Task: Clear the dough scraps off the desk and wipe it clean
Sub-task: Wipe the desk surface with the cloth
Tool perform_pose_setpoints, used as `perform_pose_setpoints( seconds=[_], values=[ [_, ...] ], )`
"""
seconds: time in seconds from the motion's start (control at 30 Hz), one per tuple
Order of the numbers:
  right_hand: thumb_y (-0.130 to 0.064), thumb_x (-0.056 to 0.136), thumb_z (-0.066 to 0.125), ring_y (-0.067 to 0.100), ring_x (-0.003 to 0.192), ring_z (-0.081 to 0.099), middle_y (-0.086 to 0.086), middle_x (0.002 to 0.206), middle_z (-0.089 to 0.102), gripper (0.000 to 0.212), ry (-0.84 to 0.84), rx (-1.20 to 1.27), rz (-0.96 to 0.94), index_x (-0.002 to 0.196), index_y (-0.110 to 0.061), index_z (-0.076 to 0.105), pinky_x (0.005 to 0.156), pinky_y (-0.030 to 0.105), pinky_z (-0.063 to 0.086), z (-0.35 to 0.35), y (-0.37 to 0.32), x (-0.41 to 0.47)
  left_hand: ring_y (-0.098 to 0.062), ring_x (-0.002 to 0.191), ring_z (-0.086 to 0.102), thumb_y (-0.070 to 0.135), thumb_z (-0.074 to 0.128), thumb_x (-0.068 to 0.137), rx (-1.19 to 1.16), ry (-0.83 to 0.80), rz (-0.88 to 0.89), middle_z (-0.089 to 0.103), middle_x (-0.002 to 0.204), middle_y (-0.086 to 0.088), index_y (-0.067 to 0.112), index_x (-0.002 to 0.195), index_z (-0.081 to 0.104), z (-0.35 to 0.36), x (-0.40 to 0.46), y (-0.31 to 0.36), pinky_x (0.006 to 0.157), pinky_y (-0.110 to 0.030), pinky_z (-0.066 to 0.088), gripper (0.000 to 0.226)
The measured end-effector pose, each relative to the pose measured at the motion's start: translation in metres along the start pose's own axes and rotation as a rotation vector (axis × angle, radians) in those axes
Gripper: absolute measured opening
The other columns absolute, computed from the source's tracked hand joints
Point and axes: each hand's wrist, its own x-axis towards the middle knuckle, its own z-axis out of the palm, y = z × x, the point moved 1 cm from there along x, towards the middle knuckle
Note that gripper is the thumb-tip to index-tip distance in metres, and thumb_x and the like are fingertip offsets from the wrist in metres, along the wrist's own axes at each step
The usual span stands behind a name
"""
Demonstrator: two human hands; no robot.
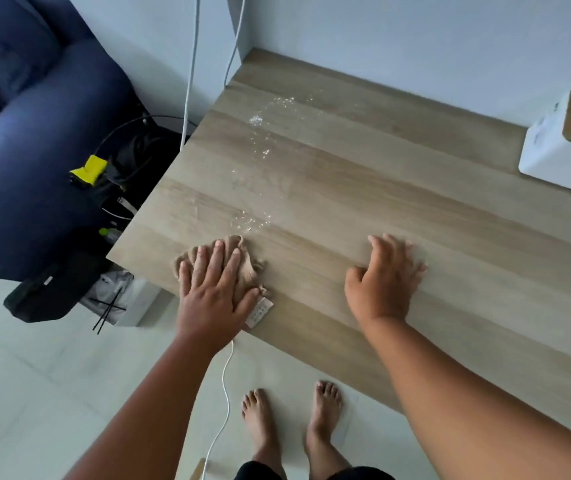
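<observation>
Left hand [213, 292] lies flat with fingers spread, pressing a tan cloth [242, 268] onto the wooden desk [363, 174] near its front left corner. Right hand [384, 275] rests on the bare desk, fingers loosely bent, holding nothing. White dough scraps [256, 120] trail away from the cloth toward the far edge.

Head view, steeply downward, close over the desk [363, 188]

Wooden desk [363, 188], beige cloth [247, 268], white specks [259, 150], white box [557, 150]
</observation>
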Motion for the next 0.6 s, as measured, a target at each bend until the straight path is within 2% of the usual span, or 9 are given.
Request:
perform_pose_setpoints(
  seconds=[0.1,0.17,0.3,0.43,0.5,0.6],
  values=[
    [-0.028,0.085,0.052,0.036,0.158,0.008,0.003,0.168,0.028,0.065,-0.013,-0.040,0.043,0.149,-0.023,0.048,0.123,0.067,-0.002,0.013,-0.018,0.013,-0.031,0.159,-0.010,0.074,0.030,0.093,-0.006,-0.017,-0.109,0.002,0.174,-0.003,0.031,0.165,0.012,0.001,0.024,0.002,0.127,-0.058,-0.003,0.086],
    [-0.035,0.088,0.047,0.035,0.159,0.004,0.000,0.171,0.021,0.064,-0.017,-0.078,0.094,0.152,-0.027,0.044,0.122,0.069,-0.003,0.021,-0.026,0.022,-0.033,0.159,-0.010,0.072,0.028,0.094,-0.002,-0.023,-0.086,0.001,0.174,-0.006,0.027,0.165,0.012,0.002,0.029,0.016,0.127,-0.059,-0.004,0.085],
    [-0.049,0.095,0.041,0.035,0.159,0.000,-0.001,0.173,0.013,0.065,-0.038,-0.189,0.110,0.157,-0.030,0.035,0.119,0.073,-0.004,0.033,-0.028,0.026,-0.032,0.160,0.004,0.052,0.034,0.103,0.025,-0.027,0.189,0.012,0.173,-0.006,0.022,0.163,0.026,0.004,0.016,0.022,0.124,-0.060,0.017,0.068],
    [-0.054,0.092,0.032,0.037,0.159,0.003,0.001,0.172,0.016,0.070,-0.024,-0.231,0.123,0.157,-0.028,0.035,0.118,0.075,-0.001,0.035,-0.031,0.025,-0.026,0.160,0.006,0.042,0.045,0.103,-0.001,-0.011,0.404,0.014,0.173,-0.001,0.024,0.162,0.028,0.000,0.003,-0.020,0.126,-0.057,0.020,0.065],
    [-0.054,0.090,0.029,0.037,0.159,0.004,0.001,0.172,0.017,0.072,-0.010,-0.238,0.121,0.156,-0.027,0.036,0.118,0.076,0.000,0.035,-0.034,0.025,-0.026,0.160,0.008,0.042,0.046,0.102,0.004,0.001,0.399,0.015,0.172,0.000,0.025,0.162,0.028,-0.006,0.007,-0.045,0.125,-0.058,0.020,0.066],
    [-0.054,0.090,0.029,0.037,0.159,0.004,0.001,0.172,0.017,0.072,-0.008,-0.243,0.123,0.156,-0.026,0.035,0.118,0.076,0.000,0.036,-0.034,0.025,-0.028,0.160,0.010,0.046,0.039,0.100,0.015,0.007,0.276,0.019,0.171,-0.002,0.024,0.161,0.032,-0.017,0.025,-0.077,0.124,-0.061,0.019,0.065]
  ],
)
